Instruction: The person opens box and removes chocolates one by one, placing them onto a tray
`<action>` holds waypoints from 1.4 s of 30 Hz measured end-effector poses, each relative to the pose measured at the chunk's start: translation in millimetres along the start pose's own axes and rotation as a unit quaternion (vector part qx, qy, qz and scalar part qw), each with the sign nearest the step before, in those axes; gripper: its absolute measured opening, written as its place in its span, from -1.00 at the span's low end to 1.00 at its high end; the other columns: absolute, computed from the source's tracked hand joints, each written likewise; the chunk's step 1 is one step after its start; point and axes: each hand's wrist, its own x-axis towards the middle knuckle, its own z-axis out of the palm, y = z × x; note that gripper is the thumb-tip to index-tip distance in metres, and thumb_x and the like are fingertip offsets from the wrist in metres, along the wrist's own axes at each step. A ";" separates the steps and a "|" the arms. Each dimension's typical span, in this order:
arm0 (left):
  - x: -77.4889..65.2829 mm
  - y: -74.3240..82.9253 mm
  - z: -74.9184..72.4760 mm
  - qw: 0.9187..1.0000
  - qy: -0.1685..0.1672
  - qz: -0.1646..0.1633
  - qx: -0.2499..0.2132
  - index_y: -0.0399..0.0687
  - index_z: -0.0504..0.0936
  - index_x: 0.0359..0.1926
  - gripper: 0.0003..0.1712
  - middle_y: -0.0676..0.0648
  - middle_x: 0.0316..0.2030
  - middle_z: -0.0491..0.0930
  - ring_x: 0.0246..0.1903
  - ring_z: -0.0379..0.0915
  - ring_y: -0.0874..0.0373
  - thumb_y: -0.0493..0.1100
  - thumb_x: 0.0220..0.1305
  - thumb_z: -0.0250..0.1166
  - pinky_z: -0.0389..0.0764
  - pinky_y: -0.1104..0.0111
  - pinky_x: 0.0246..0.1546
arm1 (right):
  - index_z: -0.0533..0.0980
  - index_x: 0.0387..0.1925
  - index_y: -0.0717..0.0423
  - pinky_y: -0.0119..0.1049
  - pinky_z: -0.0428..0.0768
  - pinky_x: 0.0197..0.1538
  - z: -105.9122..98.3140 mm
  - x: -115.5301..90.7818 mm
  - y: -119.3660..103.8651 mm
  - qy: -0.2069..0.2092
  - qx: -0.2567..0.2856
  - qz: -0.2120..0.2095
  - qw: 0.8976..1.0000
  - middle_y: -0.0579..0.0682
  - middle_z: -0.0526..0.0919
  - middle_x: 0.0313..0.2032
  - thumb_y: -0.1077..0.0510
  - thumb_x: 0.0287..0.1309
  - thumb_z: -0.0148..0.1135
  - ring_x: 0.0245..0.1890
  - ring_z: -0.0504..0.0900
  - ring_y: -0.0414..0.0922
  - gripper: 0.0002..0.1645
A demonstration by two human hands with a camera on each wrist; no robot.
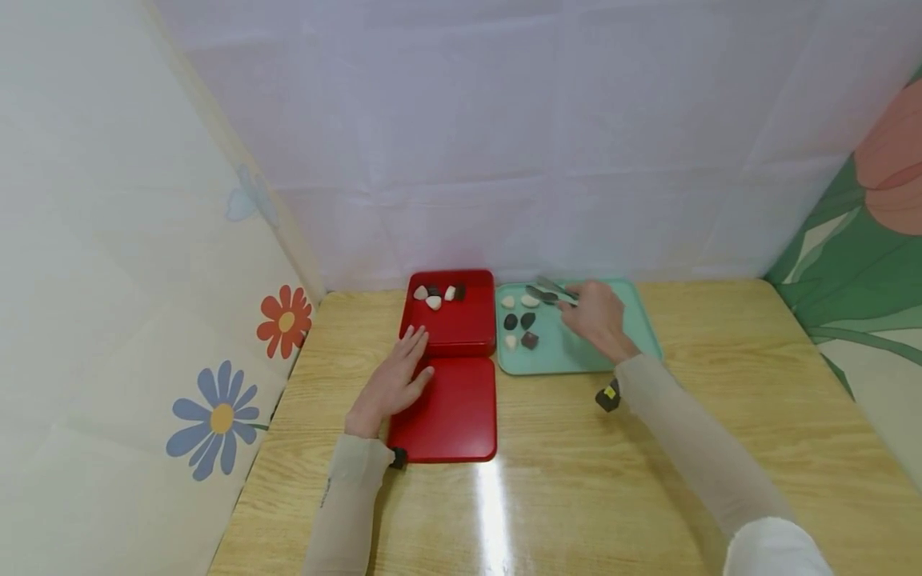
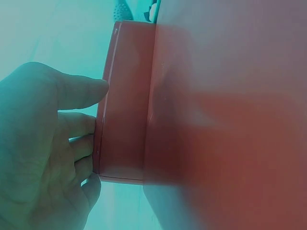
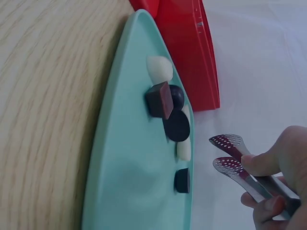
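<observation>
My right hand (image 1: 596,314) grips metal tongs (image 1: 555,288) above the mint-green tray (image 1: 576,360). In the right wrist view the tongs' perforated tips stand apart with nothing between them. On the tray lie several white and dark chocolates, among them a square dark chocolate (image 3: 159,100), a white one (image 3: 159,69) and a small dark one (image 3: 182,180) nearest the tongs. My left hand (image 1: 392,384) rests with extended fingers on the front left edge of the red box (image 1: 461,324). In the left wrist view its thumb and fingertips touch the box's edge.
Several white and dark chocolates (image 1: 434,302) sit at the back of the red box. A flat red lid (image 1: 454,416) lies in front of it on the wooden table (image 1: 562,464). A pale cloth (image 1: 461,144) hangs behind; a flowered panel (image 1: 223,416) stands at left.
</observation>
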 end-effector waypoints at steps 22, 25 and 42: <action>-0.2 1.8 -0.4 1.000 0.004 0.009 -0.002 -0.29 0.08 0.67 -0.12 -0.23 0.71 -0.01 0.71 -0.22 -0.22 -0.03 0.57 0.23 0.10 -0.12 0.64 | 0.79 0.10 0.04 -0.27 0.45 -0.56 15.7 13.0 -53.7 -0.021 0.026 -0.027 0.999 -0.01 0.82 -0.35 0.00 0.32 0.45 -0.52 0.59 -0.11 -0.62; -0.9 1.9 -1.2 1.000 0.000 0.006 0.000 -0.27 0.06 0.68 -0.12 -0.21 0.71 -0.03 0.72 -0.24 -0.20 -0.01 0.58 0.22 0.09 -0.11 0.65 | 0.78 0.11 0.03 -0.28 0.44 -0.57 19.5 14.7 -60.9 -0.025 0.033 -0.034 0.999 0.00 0.84 -0.27 -0.01 0.34 0.45 -0.51 0.59 -0.11 -0.61; -0.9 1.4 -0.1 1.000 0.003 0.005 0.002 -0.27 0.07 0.68 -0.12 -0.21 0.71 -0.01 0.72 -0.24 -0.21 0.00 0.58 0.22 0.11 -0.12 0.64 | 0.75 0.18 0.03 -0.38 0.28 -0.71 53.3 19.3 -88.6 -0.060 0.029 -0.052 0.996 -0.15 0.69 -0.66 0.02 0.37 0.39 -0.71 0.58 -0.21 -0.59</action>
